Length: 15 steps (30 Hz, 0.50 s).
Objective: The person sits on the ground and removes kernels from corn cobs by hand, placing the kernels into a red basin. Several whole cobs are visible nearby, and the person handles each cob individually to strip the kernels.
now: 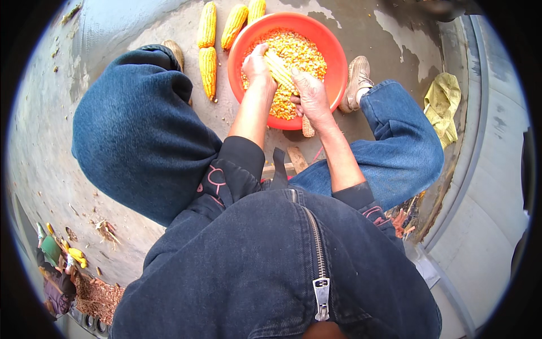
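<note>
Above a red basin (333, 42) of loose yellow corn kernels (307, 56), my left hand (258, 66) is closed around the upper end of a partly stripped ear of corn (279, 70). My right hand (312, 99) is closed on the ear's lower end, thumb pressed along it and fingers curled. From under the right hand a bare corncob (307, 127) sticks out past the basin's near rim; its other end is hidden, and I cannot tell whether the hand grips it. Left of the basin lie full ears (208, 70), several in all, kernels still on.
My knees and shoes flank the basin. A yellow-green woven sack (442, 107) lies at the right, beside a pale ledge (480, 186). Wet patches mark the concrete floor (141, 28). At the far lower left are a reddish-brown heap (99, 296) and some yellow ears (77, 257).
</note>
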{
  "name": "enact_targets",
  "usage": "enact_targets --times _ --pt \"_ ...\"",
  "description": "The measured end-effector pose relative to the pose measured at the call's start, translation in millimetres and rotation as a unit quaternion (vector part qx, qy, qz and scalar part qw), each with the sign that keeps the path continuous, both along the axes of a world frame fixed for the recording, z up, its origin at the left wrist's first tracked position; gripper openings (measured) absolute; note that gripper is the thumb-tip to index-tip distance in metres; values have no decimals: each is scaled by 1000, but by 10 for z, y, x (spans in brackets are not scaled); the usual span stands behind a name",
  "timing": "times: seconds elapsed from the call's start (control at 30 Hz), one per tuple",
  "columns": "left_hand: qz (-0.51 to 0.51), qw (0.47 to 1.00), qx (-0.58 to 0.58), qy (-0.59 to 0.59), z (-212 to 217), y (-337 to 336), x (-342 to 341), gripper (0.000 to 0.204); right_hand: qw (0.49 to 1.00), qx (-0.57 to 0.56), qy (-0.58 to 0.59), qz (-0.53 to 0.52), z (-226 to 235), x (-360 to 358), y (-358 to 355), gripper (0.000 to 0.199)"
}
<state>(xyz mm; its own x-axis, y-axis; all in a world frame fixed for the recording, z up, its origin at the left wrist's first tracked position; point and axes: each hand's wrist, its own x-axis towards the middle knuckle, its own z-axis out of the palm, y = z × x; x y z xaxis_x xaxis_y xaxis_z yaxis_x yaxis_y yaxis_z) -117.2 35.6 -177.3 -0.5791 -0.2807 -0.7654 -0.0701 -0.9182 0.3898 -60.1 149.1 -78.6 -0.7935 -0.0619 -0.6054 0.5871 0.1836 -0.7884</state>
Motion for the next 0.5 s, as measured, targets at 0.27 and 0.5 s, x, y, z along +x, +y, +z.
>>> enact_targets --times 0.27,0.5 --pt "-22 998 41 40 -70 52 -26 15 994 -43 -34 -100 8 12 7 38" --pt "-66 993 -93 27 -42 119 -15 15 998 54 -30 20 4 -29 25 41"
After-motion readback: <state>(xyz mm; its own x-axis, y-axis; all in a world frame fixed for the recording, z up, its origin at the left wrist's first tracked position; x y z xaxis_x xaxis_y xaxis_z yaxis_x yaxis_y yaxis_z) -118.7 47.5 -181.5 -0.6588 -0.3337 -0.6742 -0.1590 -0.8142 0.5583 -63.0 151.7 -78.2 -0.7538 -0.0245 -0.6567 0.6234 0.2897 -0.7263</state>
